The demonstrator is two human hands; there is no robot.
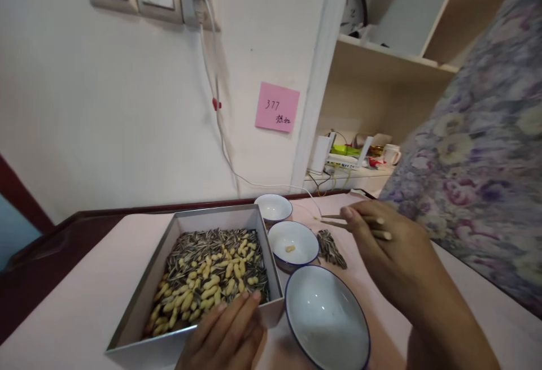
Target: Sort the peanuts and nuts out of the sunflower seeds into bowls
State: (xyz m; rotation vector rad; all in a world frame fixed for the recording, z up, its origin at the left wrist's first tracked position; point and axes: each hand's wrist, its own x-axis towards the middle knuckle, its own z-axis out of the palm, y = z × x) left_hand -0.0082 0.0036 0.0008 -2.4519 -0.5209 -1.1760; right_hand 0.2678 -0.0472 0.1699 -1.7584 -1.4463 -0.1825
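- Head view: the right hand (393, 251) has its fingers closed around chopsticks (334, 223), tips leftward, perhaps for reaching the middle bowl (284, 237);
- left hand (226, 330) lies over the near rim of the box (215, 219), apparently steadying it; whether its fingers grip is hidden;
- peanuts (209, 284) lie among seeds (203, 240) inside.
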